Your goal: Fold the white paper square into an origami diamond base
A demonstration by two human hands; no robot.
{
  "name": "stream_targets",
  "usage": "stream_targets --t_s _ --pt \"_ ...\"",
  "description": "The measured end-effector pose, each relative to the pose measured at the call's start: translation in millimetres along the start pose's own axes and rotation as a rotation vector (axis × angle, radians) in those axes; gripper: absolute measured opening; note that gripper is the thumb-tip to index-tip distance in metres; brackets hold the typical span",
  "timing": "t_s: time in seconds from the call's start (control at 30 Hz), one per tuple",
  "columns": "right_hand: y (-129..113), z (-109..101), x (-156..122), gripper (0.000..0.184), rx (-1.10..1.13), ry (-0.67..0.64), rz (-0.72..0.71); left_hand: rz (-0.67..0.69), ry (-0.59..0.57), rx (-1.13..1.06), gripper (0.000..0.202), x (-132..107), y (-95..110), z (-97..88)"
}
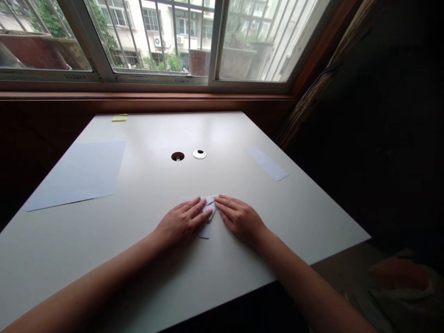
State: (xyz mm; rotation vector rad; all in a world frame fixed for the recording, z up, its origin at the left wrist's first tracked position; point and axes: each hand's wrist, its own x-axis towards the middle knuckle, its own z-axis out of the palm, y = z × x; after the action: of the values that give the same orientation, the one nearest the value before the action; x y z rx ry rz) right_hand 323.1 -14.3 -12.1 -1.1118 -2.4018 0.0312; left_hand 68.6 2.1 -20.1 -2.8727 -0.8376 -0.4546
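A folded piece of white paper lies on the white table, partly covered by my two hands. My left hand rests on its left part with fingers stretched out and flat. From the right, my right hand touches the paper's upper right edge, its fingers extended and lying close together. One corner of the paper sticks out below my left fingers. How the covered folds run is hidden.
Larger sheets of paper lie at the left, and a paper strip at the right. Farther back are a round hole, its metal cover and yellow sticky notes. Beyond the table stands a barred window.
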Motion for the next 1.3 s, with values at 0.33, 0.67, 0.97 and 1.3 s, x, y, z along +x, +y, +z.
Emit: stream_targets --t_s 0.33,0.67,0.97,1.3 --pt "7 1 1 0.042 -0.024 0.020 0.101 0.101 -0.031 -0.157 0.046 0 -11 -10.6" --pt "3 -5 3 0.035 0.035 0.075 -0.049 0.112 0.113 -0.194 0.043 -2 -18 -9.3" --pt "-4 -4 6 0.027 0.079 0.194 -0.107 0.180 0.222 -0.191 0.041 1 -20 -15.1" --pt "-11 -3 4 0.032 0.125 0.276 -0.131 0.064 0.415 -0.263 0.020 5 -9 -18.7"
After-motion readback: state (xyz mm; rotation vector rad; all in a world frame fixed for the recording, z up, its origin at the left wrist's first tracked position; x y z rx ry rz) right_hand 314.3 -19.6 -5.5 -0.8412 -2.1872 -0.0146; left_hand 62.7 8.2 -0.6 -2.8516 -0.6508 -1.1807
